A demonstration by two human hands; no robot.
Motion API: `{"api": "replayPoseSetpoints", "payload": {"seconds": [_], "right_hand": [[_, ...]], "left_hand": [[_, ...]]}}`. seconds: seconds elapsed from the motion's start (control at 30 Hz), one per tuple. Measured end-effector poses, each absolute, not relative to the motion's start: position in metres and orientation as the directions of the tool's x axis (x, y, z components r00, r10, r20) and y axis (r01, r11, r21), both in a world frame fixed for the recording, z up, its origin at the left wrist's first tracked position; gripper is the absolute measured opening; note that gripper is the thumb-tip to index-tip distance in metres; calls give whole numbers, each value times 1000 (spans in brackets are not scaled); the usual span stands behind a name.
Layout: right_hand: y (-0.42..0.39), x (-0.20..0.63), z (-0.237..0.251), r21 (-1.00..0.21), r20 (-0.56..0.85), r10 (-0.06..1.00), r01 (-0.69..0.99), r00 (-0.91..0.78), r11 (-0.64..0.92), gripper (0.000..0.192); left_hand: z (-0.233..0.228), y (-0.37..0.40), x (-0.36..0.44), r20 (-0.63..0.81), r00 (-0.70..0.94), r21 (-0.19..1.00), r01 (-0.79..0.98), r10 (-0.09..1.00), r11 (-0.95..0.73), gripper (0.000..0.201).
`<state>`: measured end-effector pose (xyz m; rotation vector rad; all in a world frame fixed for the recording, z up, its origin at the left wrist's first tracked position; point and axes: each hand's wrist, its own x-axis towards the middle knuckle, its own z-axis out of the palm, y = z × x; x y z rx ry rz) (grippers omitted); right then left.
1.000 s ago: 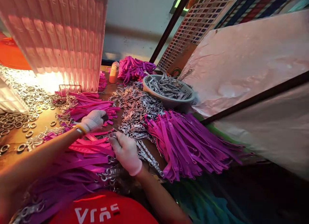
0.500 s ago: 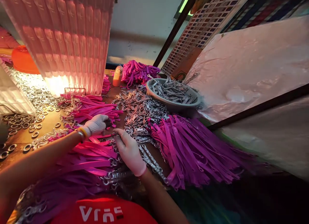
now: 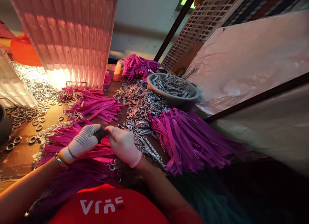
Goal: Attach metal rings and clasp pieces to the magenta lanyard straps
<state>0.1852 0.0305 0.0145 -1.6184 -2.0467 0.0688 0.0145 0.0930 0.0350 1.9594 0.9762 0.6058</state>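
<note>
My left hand (image 3: 83, 143), in a white dotted knit glove, is closed, with dark fingertips or a dark item at its end; I cannot tell which. Close against it, my right hand (image 3: 124, 145), in a smooth white glove, pinches with thumb and forefinger. Whatever lies between the fingers is too small to make out. Beneath both hands spreads a pile of magenta straps (image 3: 82, 153), with metal rings and clasps along its edges. Further right lies a heap of metal chain-like links (image 3: 140, 110), beside a thick bundle of magenta straps (image 3: 185, 143).
A grey bowl (image 3: 172, 99) full of metal links stands behind the heap. Ridged translucent panels (image 3: 79, 40) rise at the left, with loose metal rings (image 3: 24, 116) around them. An orange bottle (image 3: 118, 71) stands at the back. White plastic sheeting (image 3: 253, 57) borders the right.
My left hand has moved toward me, and its fingertips now meet those of my right hand. The right hand has shifted slightly left. The view has shifted a little.
</note>
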Motion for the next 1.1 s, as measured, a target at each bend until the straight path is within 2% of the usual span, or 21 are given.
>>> {"api": "replayPoseSetpoints", "payload": {"seconds": [0.1,0.23,0.37,0.47,0.57,0.67,0.73,0.87,1.0,1.1], "right_hand": [[29,182,7,-318,386,911,907,-141,275,23],[27,178,0,-268,390,910,928,-142,259,24],[24,177,9,-304,307,943,925,-132,228,25],[23,177,24,-340,199,961,906,-192,251,37],[27,175,34,-281,72,970,928,-232,243,50],[31,169,35,-160,-10,981,969,-193,189,32],[33,164,32,-92,-27,977,974,-210,207,23],[31,159,28,23,-31,957,957,-287,288,21],[34,160,29,67,-18,942,940,-335,335,20],[34,162,33,43,53,944,945,-325,323,21]], "left_hand": [[26,94,12,119,633,779,419,765,-467,23],[10,91,12,66,692,811,382,719,-442,17],[-4,85,8,67,643,870,336,763,-360,14],[-11,80,1,61,568,920,287,821,-267,20],[-15,73,-4,99,497,903,318,862,-287,27],[-17,67,-8,170,467,857,364,868,-364,27],[-17,64,-10,218,456,828,382,863,-411,24],[-17,64,-13,283,504,747,418,816,-517,19],[-7,73,-12,253,590,714,420,767,-559,19],[20,89,-21,206,651,660,459,730,-595,15]]}}
